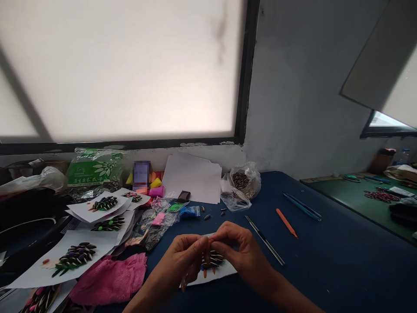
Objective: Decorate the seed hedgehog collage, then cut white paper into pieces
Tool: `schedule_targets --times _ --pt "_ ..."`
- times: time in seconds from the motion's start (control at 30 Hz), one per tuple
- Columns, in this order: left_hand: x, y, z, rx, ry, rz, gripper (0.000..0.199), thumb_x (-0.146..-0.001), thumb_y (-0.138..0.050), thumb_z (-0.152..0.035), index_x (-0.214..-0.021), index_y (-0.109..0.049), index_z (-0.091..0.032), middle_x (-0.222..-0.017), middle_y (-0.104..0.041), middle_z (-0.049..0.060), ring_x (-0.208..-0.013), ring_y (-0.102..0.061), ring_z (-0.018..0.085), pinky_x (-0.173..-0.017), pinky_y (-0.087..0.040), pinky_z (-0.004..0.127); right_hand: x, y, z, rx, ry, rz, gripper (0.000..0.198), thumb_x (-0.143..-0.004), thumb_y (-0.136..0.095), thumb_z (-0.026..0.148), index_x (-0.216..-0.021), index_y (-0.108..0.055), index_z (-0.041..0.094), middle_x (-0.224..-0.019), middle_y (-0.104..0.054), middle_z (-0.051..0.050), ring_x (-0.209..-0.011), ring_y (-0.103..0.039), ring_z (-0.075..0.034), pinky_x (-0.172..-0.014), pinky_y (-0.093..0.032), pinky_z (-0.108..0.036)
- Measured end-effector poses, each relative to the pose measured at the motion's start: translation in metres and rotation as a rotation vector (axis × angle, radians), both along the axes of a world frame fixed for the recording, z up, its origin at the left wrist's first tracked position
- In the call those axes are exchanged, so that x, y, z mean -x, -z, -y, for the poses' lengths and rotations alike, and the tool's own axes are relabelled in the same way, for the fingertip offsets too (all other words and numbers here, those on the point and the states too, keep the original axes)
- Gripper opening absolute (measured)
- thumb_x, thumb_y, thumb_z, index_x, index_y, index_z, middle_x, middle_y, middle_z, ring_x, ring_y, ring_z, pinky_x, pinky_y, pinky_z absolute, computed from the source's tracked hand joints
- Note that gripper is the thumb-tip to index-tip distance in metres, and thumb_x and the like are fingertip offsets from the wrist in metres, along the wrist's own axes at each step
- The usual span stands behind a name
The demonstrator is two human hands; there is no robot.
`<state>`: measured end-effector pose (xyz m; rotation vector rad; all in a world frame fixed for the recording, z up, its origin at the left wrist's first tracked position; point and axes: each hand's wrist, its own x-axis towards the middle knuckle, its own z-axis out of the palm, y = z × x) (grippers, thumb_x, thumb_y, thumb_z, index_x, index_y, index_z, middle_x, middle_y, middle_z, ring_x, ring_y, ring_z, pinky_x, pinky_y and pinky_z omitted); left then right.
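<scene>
My left hand (pixel 187 256) and my right hand (pixel 239 250) meet fingertip to fingertip above a white sheet of paper (pixel 224 273). Both are closed in a pinch. A small orange bit of modelling clay (pixel 210 239) shows between the fingertips, mostly hidden by them. Crumpled clear plastic (pixel 184 281) hangs below my left fingers. On the sheet under my hands lies a cluster of striped sunflower seeds (pixel 213 259), with blue clay and small orange clay pieces (pixel 205 274) at its lower edge. My fingers cover part of this cluster.
Right of my hands lie a metal craft knife (pixel 265 241), an orange pen-like tool (pixel 286 223) and blue tweezers (pixel 302 206). A bag of seeds (pixel 241 180) stands behind. Leftward are clay packets (pixel 190 211), seed-decorated sheets (pixel 100 243) and a pink cloth (pixel 110 280).
</scene>
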<state>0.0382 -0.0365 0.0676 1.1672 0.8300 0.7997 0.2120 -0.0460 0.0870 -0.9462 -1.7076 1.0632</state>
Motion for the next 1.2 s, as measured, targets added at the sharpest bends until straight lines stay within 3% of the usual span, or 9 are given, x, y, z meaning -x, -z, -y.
schedule_targets --times 0.1,0.23,0.4,0.6,0.7,0.83,1.03,1.2 --pt "0.0009 -0.0025 0.0007 0.028 -0.023 0.033 0.045 -0.072 -0.070 -0.060 -0.064 -0.064 -0.016 -0.034 -0.036 -0.009 -0.029 -0.021 0.003 -0.033 -0.011 0.019 -0.0013 0.0013 -0.0011 0.002 -0.004 -0.014 0.026 -0.090 -0.058 0.040 -0.090 -0.073 0.019 -0.082 -0.062 -0.003 -0.073 -0.058 -0.014 -0.066 -0.047 -0.027" --pt "0.0020 -0.0053 0.0003 0.068 -0.065 0.110 0.044 -0.072 -0.072 -0.058 -0.070 -0.065 -0.015 -0.037 -0.039 -0.010 -0.029 -0.021 0.001 -0.033 -0.012 0.017 -0.0012 0.0016 -0.0006 0.107 -0.010 -0.045 0.031 -0.089 -0.059 0.043 -0.103 -0.068 0.017 -0.086 -0.066 -0.005 -0.073 -0.061 -0.015 -0.066 -0.049 -0.028" --pt "0.0016 -0.0011 -0.0032 0.103 -0.046 0.092 0.049 -0.068 -0.072 -0.063 -0.065 -0.062 -0.015 -0.035 -0.040 -0.009 -0.026 -0.020 0.001 -0.029 -0.010 0.017 0.0016 0.0015 0.0001 0.190 -0.054 -0.087 0.028 -0.083 -0.067 0.041 -0.087 -0.069 0.014 -0.079 -0.068 -0.005 -0.074 -0.064 -0.017 -0.069 -0.050 -0.028" --pt "0.0036 -0.0029 -0.0026 0.092 -0.102 0.138 0.041 -0.070 -0.076 -0.053 -0.074 -0.066 -0.014 -0.033 -0.037 -0.011 -0.028 -0.020 0.001 -0.031 -0.014 0.015 0.0000 0.0011 0.0002 0.083 -0.003 0.005 0.029 -0.089 -0.059 0.041 -0.079 -0.067 0.014 -0.067 -0.060 0.000 -0.059 -0.050 -0.011 -0.056 -0.041 -0.024" --pt "0.0036 -0.0038 -0.0013 0.077 -0.086 0.113 0.037 -0.072 -0.075 -0.050 -0.073 -0.065 -0.015 -0.034 -0.038 -0.011 -0.029 -0.021 0.001 -0.032 -0.014 0.015 -0.0013 0.0031 -0.0012 -0.034 0.044 0.015 0.025 -0.091 -0.057 0.037 -0.081 -0.067 0.016 -0.076 -0.061 -0.001 -0.067 -0.053 -0.012 -0.062 -0.043 -0.025" --pt "0.0016 0.0014 -0.0033 0.081 -0.024 0.031 0.045 -0.065 -0.077 -0.058 -0.071 -0.065 -0.015 -0.033 -0.037 -0.011 -0.027 -0.022 0.002 -0.030 -0.012 0.017 -0.0021 0.0058 -0.0018 -0.152 0.065 0.054 0.019 -0.092 -0.056 0.030 -0.086 -0.069 0.019 -0.082 -0.061 -0.002 -0.073 -0.056 -0.013 -0.065 -0.044 -0.025" --pt "0.0028 0.0026 -0.0061 0.065 -0.005 -0.011 0.050 -0.064 -0.073 -0.065 -0.066 -0.062 -0.016 -0.031 -0.036 -0.010 -0.027 -0.022 0.003 -0.030 -0.013 0.017 -0.0026 0.0087 -0.0020 -0.254 -0.014 0.175 0.017 -0.092 -0.055 0.022 -0.097 -0.071 0.022 -0.087 -0.058 -0.003 -0.072 -0.056 -0.012 -0.062 -0.045 -0.023" --pt "0.0041 0.0027 -0.0056 0.060 0.030 -0.017 0.052 -0.068 -0.068 -0.067 -0.067 -0.062 -0.016 -0.032 -0.037 -0.010 -0.026 -0.022 0.004 -0.030 -0.012 0.018 -0.0032 0.0096 -0.0048 -0.299 0.022 0.196 0.012 -0.091 -0.058 0.021 -0.090 -0.070 0.021 -0.083 -0.058 -0.001 -0.069 -0.055 -0.011 -0.061 -0.044 -0.023"
